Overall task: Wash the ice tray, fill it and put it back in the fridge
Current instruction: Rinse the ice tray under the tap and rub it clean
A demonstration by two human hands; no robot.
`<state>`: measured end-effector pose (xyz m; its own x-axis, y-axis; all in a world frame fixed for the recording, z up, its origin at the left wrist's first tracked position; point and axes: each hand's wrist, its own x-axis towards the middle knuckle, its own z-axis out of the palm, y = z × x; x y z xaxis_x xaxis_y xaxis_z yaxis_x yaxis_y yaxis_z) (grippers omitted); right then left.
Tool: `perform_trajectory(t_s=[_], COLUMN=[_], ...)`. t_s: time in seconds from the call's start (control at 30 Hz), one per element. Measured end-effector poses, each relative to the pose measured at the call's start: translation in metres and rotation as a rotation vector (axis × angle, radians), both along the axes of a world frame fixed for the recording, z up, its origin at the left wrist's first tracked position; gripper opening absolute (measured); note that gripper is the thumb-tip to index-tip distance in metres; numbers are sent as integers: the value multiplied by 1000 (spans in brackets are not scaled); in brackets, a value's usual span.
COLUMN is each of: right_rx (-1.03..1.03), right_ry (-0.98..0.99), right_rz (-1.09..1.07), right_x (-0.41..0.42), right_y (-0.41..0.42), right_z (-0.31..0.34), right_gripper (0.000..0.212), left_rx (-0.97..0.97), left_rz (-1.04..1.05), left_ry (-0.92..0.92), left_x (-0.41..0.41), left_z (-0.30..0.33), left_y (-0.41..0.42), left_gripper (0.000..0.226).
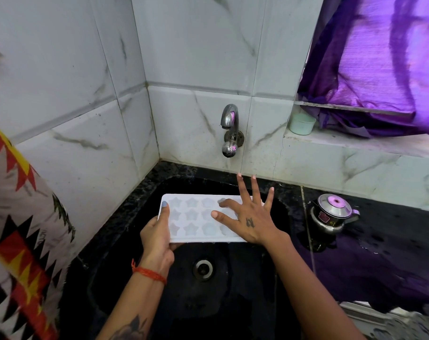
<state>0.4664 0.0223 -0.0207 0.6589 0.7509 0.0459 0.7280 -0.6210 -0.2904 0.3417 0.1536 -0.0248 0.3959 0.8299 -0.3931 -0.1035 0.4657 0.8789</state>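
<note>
Over the black sink [277, 266], left hand [157, 238] gripped the ice tray [193, 218] at its 9 o'clock end; right hand [249, 217] lay spread flat on it, grasping nothing.

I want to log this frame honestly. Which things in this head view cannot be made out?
- Ice tray: its right end is hidden under the right hand, so the full count of cells is unknown.
- Water in the cells: too pale to tell.
- Tap: whether water runs cannot be told.
- Left hand: its grip under the tray is hidden.
- Patterned cloth: cut off by the left edge.
</note>
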Motion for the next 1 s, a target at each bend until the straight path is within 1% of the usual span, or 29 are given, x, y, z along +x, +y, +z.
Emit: perform_trajectory(t_s=[0.07,0.13,0.23,0.47,0.57,0.8,1.0], right_rx=[41,115,150,54,6,-52,-75], right_ry=[25,9,-15,-96,-92,-93,-149], right_rz=[6,18,45,86,93,92,63], right_x=[0,-1,-3,-10,-12,-10,-11], right_y=[0,1,6,22,26,22,22], right_z=[0,0,4,6,3,7,8], right_gripper=[70,68,69,80,85,82,88], left_rx=[-2,-7,-11,-8,-7,-13,-19], left_rz=[-6,-7,-8,-11,-14,-27,-31], left_ry=[-1,-8,-11,-9,-11,3,0], left_x=[1,1,1,1,0,0,1], left_z=[0,1,1,1,2,-3,-3], left_y=[0,0,1,1,0,1,1], left_gripper=[26,26,26,27,27,31,29])
